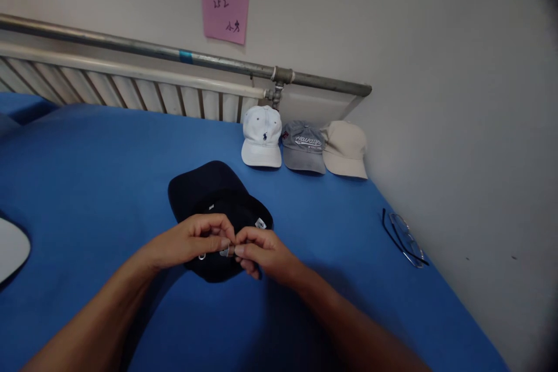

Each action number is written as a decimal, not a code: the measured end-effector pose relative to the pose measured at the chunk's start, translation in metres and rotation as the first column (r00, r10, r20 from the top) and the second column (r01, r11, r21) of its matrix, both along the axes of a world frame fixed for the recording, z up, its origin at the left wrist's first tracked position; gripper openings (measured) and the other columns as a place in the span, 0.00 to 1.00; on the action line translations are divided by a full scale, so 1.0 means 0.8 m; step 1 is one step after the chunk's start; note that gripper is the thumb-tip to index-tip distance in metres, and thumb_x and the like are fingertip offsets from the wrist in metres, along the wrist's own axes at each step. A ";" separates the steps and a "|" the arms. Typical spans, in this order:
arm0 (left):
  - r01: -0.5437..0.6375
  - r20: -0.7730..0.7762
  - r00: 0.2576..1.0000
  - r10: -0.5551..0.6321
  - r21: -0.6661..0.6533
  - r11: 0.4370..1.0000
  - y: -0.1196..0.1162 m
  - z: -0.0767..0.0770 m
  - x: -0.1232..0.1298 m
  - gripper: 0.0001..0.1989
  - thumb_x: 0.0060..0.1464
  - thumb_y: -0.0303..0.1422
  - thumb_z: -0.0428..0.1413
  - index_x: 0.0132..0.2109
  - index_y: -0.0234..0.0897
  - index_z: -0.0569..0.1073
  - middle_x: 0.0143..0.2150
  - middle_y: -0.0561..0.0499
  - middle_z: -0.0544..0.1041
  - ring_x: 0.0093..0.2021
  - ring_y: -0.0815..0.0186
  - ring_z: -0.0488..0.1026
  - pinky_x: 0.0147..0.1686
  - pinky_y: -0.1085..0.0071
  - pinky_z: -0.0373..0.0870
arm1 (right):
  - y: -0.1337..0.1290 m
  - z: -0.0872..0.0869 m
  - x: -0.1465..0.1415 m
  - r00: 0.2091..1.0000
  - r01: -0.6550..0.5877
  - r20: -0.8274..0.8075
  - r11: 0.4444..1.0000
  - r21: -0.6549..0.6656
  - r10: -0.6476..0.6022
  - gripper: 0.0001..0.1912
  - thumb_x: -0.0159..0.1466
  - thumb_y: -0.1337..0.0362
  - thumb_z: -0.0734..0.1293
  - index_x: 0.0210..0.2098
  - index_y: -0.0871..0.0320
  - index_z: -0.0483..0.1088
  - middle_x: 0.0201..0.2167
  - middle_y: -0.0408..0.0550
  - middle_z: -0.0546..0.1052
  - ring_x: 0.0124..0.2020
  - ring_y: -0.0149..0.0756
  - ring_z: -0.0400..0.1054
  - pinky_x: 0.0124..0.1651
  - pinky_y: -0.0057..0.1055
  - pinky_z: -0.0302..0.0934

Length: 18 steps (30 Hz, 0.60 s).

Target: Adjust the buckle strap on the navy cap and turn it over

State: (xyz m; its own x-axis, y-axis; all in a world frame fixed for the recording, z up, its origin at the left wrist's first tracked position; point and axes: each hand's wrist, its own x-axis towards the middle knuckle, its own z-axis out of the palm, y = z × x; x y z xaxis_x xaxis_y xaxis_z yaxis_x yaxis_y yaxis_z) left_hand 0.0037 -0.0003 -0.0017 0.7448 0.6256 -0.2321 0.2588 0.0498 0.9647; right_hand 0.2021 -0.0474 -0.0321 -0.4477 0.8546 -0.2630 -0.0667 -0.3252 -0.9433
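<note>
A dark navy baseball cap lies on the blue surface with its inside facing me and its bill pointing to the upper left. Small white labels show inside it. Over the cap, my left hand and my right hand meet fingertip to fingertip. Both pinch the cap's strap, by a small shiny buckle; the fingers partly hide it. A small pale ring shape shows just under the left hand.
Against the wall stand a white cap, a grey cap and a beige cap. Eyeglasses lie at the right edge of the blue surface. Behind are a radiator and a metal pipe. A white object is at left.
</note>
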 end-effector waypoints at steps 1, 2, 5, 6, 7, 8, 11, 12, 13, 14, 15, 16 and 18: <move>-0.003 0.008 1.000 0.003 -0.007 1.000 0.000 0.000 0.000 0.10 0.57 0.39 0.56 0.38 0.35 0.72 0.31 0.54 0.72 0.30 0.71 0.64 0.29 0.75 0.59 | 0.000 0.001 0.000 1.000 0.006 -0.007 1.000 0.004 -0.006 0.03 0.56 0.65 0.65 0.30 0.58 0.67 0.16 0.35 0.68 0.14 0.22 0.58 0.16 0.20 0.51; -0.007 0.016 1.000 0.007 -0.012 1.000 0.000 -0.001 0.000 0.10 0.57 0.38 0.55 0.39 0.35 0.72 0.32 0.53 0.73 0.31 0.71 0.65 0.30 0.74 0.59 | 0.000 0.002 0.000 1.000 0.015 -0.016 1.000 0.008 -0.014 0.04 0.55 0.66 0.65 0.31 0.58 0.66 0.16 0.34 0.68 0.13 0.22 0.58 0.16 0.20 0.51; -0.016 0.038 0.999 0.017 -0.023 1.000 0.000 -0.004 0.002 0.09 0.56 0.37 0.56 0.38 0.35 0.70 0.30 0.55 0.72 0.29 0.72 0.64 0.29 0.76 0.58 | -0.001 0.005 -0.002 0.998 0.046 -0.034 0.999 0.018 -0.045 0.06 0.53 0.68 0.64 0.32 0.56 0.64 0.14 0.33 0.68 0.12 0.23 0.58 0.16 0.20 0.51; -0.016 0.043 0.999 0.017 -0.023 1.000 0.000 -0.005 0.003 0.09 0.55 0.37 0.56 0.37 0.35 0.70 0.28 0.56 0.70 0.27 0.73 0.62 0.27 0.76 0.57 | -0.002 0.006 -0.003 0.998 0.061 -0.029 0.998 0.023 -0.061 0.06 0.53 0.68 0.64 0.31 0.56 0.63 0.14 0.33 0.68 0.12 0.23 0.58 0.16 0.20 0.51; -0.015 0.047 0.999 0.016 -0.025 1.000 0.000 -0.005 0.005 0.09 0.55 0.37 0.56 0.37 0.35 0.69 0.27 0.57 0.69 0.26 0.73 0.60 0.26 0.76 0.56 | -0.003 0.007 -0.004 0.997 0.076 -0.020 0.997 0.029 -0.075 0.06 0.53 0.68 0.64 0.31 0.56 0.63 0.14 0.33 0.68 0.12 0.22 0.58 0.16 0.19 0.51; -0.013 0.048 0.999 0.014 -0.023 1.000 0.000 -0.005 0.005 0.10 0.55 0.37 0.57 0.36 0.35 0.68 0.26 0.58 0.68 0.25 0.74 0.59 0.24 0.77 0.54 | -0.004 0.008 -0.005 0.996 0.087 -0.009 0.996 0.037 -0.087 0.06 0.52 0.68 0.64 0.31 0.56 0.63 0.14 0.33 0.68 0.12 0.22 0.57 0.15 0.19 0.50; -0.015 0.019 1.000 0.015 0.005 1.000 -0.001 -0.001 0.004 0.10 0.55 0.38 0.56 0.34 0.35 0.67 0.26 0.57 0.67 0.25 0.73 0.58 0.24 0.76 0.54 | -0.007 0.010 -0.006 0.996 0.087 0.005 0.995 0.056 -0.087 0.07 0.52 0.70 0.63 0.32 0.56 0.63 0.14 0.33 0.69 0.11 0.21 0.55 0.15 0.18 0.49; -0.017 0.008 1.000 0.017 0.021 1.000 -0.002 0.001 0.003 0.10 0.55 0.37 0.56 0.33 0.35 0.67 0.26 0.57 0.67 0.26 0.73 0.58 0.25 0.76 0.55 | -0.007 0.011 -0.006 0.996 0.084 0.000 0.995 0.060 -0.084 0.08 0.52 0.71 0.63 0.32 0.56 0.63 0.14 0.34 0.70 0.11 0.21 0.55 0.14 0.18 0.49; -0.016 0.001 1.000 0.016 0.036 0.999 -0.002 0.002 0.001 0.09 0.56 0.37 0.55 0.34 0.35 0.67 0.27 0.57 0.67 0.26 0.73 0.59 0.26 0.76 0.56 | -0.008 0.012 -0.006 0.996 0.088 -0.009 0.994 0.064 -0.087 0.08 0.52 0.71 0.62 0.32 0.56 0.63 0.15 0.34 0.70 0.11 0.21 0.55 0.14 0.18 0.49; -0.013 -0.002 1.000 0.013 0.049 0.999 -0.002 0.004 -0.002 0.09 0.56 0.36 0.55 0.34 0.35 0.67 0.27 0.56 0.67 0.27 0.73 0.60 0.27 0.76 0.57 | -0.008 0.012 -0.006 0.996 0.092 -0.018 0.994 0.064 -0.092 0.08 0.52 0.71 0.62 0.32 0.56 0.63 0.15 0.34 0.70 0.11 0.21 0.56 0.14 0.18 0.49; -0.007 0.001 1.000 0.007 0.057 0.998 -0.002 0.005 -0.005 0.08 0.56 0.35 0.54 0.34 0.35 0.68 0.28 0.56 0.67 0.28 0.72 0.60 0.28 0.76 0.58 | -0.009 0.013 -0.006 0.995 0.100 -0.026 0.993 0.062 -0.099 0.07 0.53 0.71 0.62 0.32 0.56 0.63 0.14 0.34 0.70 0.11 0.21 0.56 0.14 0.17 0.48; 0.003 0.008 1.000 -0.004 0.063 0.998 -0.002 0.006 -0.008 0.07 0.56 0.34 0.54 0.35 0.35 0.68 0.29 0.56 0.67 0.28 0.72 0.61 0.28 0.76 0.58 | -0.009 0.014 -0.006 0.994 0.109 -0.035 0.992 0.060 -0.108 0.06 0.53 0.71 0.62 0.31 0.56 0.63 0.14 0.34 0.70 0.11 0.21 0.56 0.14 0.17 0.48; 0.035 0.019 0.999 -0.036 0.075 0.997 -0.002 0.007 -0.013 0.05 0.56 0.32 0.53 0.34 0.35 0.68 0.29 0.56 0.67 0.28 0.72 0.60 0.27 0.76 0.58 | -0.011 0.017 -0.007 0.992 0.121 -0.050 0.991 0.052 -0.118 0.05 0.54 0.70 0.63 0.31 0.56 0.63 0.14 0.33 0.69 0.11 0.21 0.55 0.13 0.17 0.48</move>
